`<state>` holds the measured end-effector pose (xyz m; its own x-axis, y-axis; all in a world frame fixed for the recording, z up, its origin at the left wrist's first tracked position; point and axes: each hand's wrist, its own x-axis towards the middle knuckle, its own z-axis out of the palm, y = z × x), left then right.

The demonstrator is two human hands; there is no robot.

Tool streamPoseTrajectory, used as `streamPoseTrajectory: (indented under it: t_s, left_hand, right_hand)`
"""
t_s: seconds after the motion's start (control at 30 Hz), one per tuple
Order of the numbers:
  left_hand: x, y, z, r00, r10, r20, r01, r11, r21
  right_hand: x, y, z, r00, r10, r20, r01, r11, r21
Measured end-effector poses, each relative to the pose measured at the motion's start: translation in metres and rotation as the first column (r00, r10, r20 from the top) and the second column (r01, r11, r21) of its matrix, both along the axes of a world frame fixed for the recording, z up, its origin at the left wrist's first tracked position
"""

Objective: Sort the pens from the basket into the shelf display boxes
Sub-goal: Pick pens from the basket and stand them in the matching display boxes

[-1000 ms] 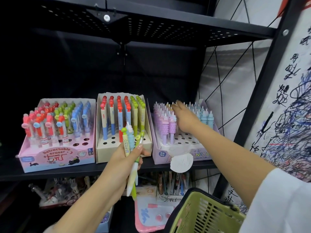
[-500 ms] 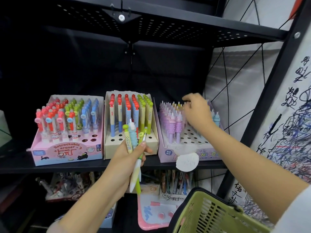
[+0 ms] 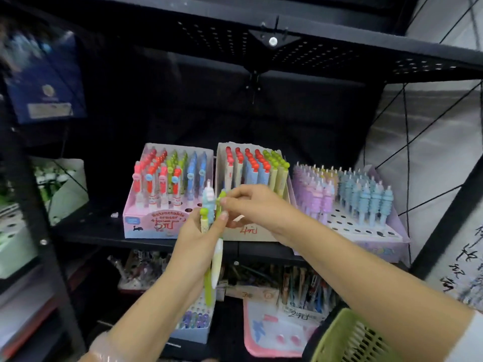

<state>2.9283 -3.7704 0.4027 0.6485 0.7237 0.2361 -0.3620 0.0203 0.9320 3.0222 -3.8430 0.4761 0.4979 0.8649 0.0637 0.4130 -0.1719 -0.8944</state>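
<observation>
My left hand (image 3: 194,241) grips a small bunch of pens (image 3: 212,231), green and pale blue, upright in front of the shelf. My right hand (image 3: 252,205) pinches the top of one green pen in that bunch. Behind them three display boxes stand on the black shelf: a pink box (image 3: 146,220) of red, green and blue pens, a beige box (image 3: 251,232) of red- and green-capped pens, and a lilac box (image 3: 366,231) of purple and blue pens. The green basket (image 3: 347,338) hangs at the lower right by my right arm.
A black perforated shelf (image 3: 313,53) runs overhead. The lower shelf holds more pen boxes (image 3: 300,288) and a pink pad (image 3: 271,333). A black upright post (image 3: 444,220) stands on the right, a blue package (image 3: 44,82) at upper left.
My right hand left the lilac box and came left to the pens in my left hand. The view shifted so the boxes sit further right.
</observation>
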Motion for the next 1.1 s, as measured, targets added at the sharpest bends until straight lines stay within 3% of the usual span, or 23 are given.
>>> streamPoseTrajectory:
  t_s: [0.13, 0.23, 0.3, 0.4, 0.5, 0.73, 0.93, 1.1]
  left_hand:
    - [-0.015, 0.018, -0.001, 0.995, 0.081, -0.060, -0.075, 0.993, 0.089]
    - [-0.027, 0.036, -0.003, 0.986, 0.112, -0.120, -0.105, 0.993, 0.060]
    - [-0.034, 0.049, -0.004, 0.980, 0.101, -0.173, -0.107, 0.994, -0.027]
    - [-0.046, 0.063, -0.006, 0.992, 0.060, -0.108, -0.077, 0.984, -0.163]
    - [-0.057, 0.070, -0.006, 0.999, 0.002, -0.050, -0.013, 0.971, -0.239]
    - [-0.072, 0.082, -0.007, 0.999, -0.019, -0.040, 0.007, 0.963, -0.269]
    - [-0.079, 0.084, -0.011, 0.999, -0.026, -0.048, 0.013, 0.970, -0.242]
    - [-0.077, 0.083, -0.011, 0.998, -0.032, -0.045, 0.020, 0.968, -0.250]
  right_hand:
    - [-0.019, 0.026, -0.001, 0.997, -0.004, 0.083, 0.006, 1.000, -0.028]
    - [-0.024, 0.040, 0.009, 0.983, -0.072, 0.170, 0.072, 0.997, 0.008]
    - [-0.021, 0.048, 0.028, 0.970, -0.187, 0.158, 0.156, 0.970, 0.189]
    - [-0.012, 0.062, 0.063, 0.915, -0.362, 0.177, 0.219, 0.816, 0.535]
    - [-0.007, 0.082, 0.079, 0.882, -0.406, 0.239, 0.171, 0.749, 0.640]
    - [-0.007, 0.126, 0.048, 0.869, -0.256, 0.424, 0.114, 0.937, 0.331]
    - [-0.010, 0.131, 0.029, 0.826, -0.073, 0.559, 0.070, 0.997, 0.027]
    - [-0.013, 0.135, 0.038, 0.666, 0.011, 0.746, 0.117, 0.986, -0.120]
